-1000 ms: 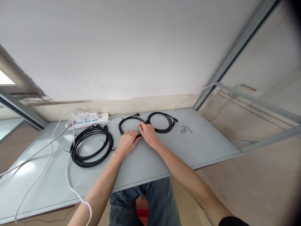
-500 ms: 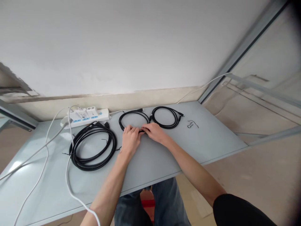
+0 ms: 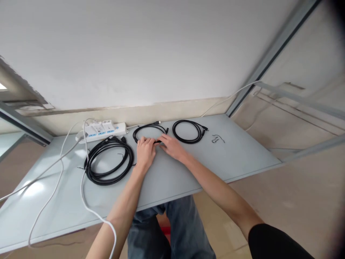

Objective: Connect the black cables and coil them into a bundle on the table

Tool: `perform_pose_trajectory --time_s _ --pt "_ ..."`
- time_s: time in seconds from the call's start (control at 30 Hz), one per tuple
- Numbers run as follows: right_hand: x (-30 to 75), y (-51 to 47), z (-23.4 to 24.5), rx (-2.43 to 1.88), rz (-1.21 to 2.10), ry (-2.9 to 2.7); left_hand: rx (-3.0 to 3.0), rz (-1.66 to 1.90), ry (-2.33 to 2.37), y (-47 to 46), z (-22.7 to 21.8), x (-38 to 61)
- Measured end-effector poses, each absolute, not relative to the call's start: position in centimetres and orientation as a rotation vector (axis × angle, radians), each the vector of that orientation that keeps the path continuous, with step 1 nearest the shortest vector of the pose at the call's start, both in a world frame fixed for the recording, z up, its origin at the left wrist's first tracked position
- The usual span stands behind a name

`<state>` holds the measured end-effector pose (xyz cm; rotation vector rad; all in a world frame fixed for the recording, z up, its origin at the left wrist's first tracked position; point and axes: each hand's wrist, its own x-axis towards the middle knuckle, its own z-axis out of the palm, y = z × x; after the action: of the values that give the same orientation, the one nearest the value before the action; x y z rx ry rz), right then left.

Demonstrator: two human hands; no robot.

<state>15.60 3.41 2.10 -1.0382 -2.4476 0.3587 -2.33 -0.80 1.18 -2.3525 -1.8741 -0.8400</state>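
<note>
In the head view, a black coiled cable (image 3: pixel 147 125) lies mid-table near the wall, its connector ends showing at the top and right. My left hand (image 3: pixel 145 150) has its fingers curled over the near side of this coil. From the right, my right hand (image 3: pixel 172 146) pinches the same stretch of cable, its fingertips close to the left hand's. The exact grip under the fingers is hidden. A second thin black coil (image 3: pixel 188 141) rests just right of my hands. A larger, thicker black coil (image 3: pixel 106 181) sits to the left.
A white power strip (image 3: pixel 120 128) with plugs stands against the wall at the back left. White cords (image 3: pixel 82 190) run across the grey table (image 3: pixel 172 183) on the left and over its front edge. Small dark twist ties (image 3: pixel 217 139) lie at the right. Metal frame posts flank the table.
The right hand's fingers have straightened somewhat, and both hands remain at the middle coil. One connector end of that coil now shows clear of the right-hand coil. The view has shifted slightly.
</note>
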Motion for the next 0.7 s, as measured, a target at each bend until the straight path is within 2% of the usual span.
perform_pose_trajectory --time_s 0.5,0.7 --pt "15.7 4.0 1.4 -0.795 0.053 -2.423 -2.355 -0.778 -1.783 -1.3 0.9 -3.2" --pt "15.6 3.8 1.2 -0.791 -0.029 -2.489 -2.355 -0.613 -1.750 -1.8 0.8 -2.7"
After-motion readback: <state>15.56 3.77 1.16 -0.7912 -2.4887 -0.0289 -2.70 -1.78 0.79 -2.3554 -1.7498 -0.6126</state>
